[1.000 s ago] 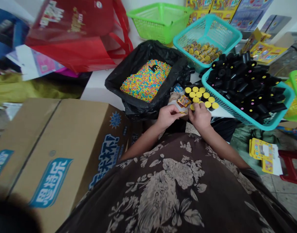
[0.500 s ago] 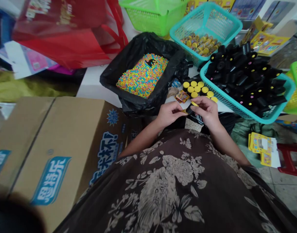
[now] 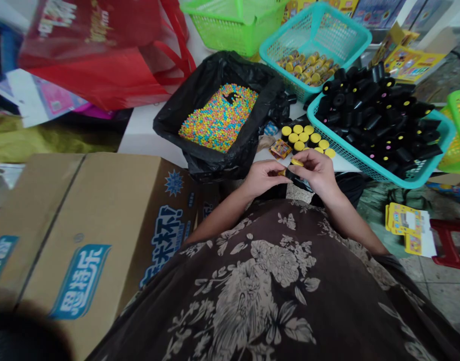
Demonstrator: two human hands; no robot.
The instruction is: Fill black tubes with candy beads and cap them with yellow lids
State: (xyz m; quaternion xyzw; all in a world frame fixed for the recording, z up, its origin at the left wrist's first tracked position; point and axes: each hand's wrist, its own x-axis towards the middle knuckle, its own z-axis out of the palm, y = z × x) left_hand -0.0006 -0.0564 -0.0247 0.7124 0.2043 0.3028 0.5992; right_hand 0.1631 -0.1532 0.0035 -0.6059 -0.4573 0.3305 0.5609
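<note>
Just in front of my body, the fingers of my left hand [image 3: 262, 179] pinch a small yellow-and-orange printed label [image 3: 281, 173]. My right hand [image 3: 317, 169] is closed around a small black canister with a yellow lid [image 3: 296, 162], tilted against the label. Most of the canister's body is hidden by the fingers. Right beyond the hands, a stack of printed labels [image 3: 280, 149] lies on the table. Several yellow-lidded black canisters [image 3: 303, 137] stand grouped beside that stack.
A black bag [image 3: 169, 120] holding colourful little balls [image 3: 218, 118] stands left of the canisters. To the right, a teal basket [image 3: 414, 183] is heaped with black canisters. Behind are another teal basket [image 3: 346, 55] with labelled canisters and a green basket [image 3: 230, 30]. A cardboard box [image 3: 102, 200] is at left.
My right hand has picked up a yellow-lidded canister from the group and brought it to the label in my left hand. The view has shifted slightly.
</note>
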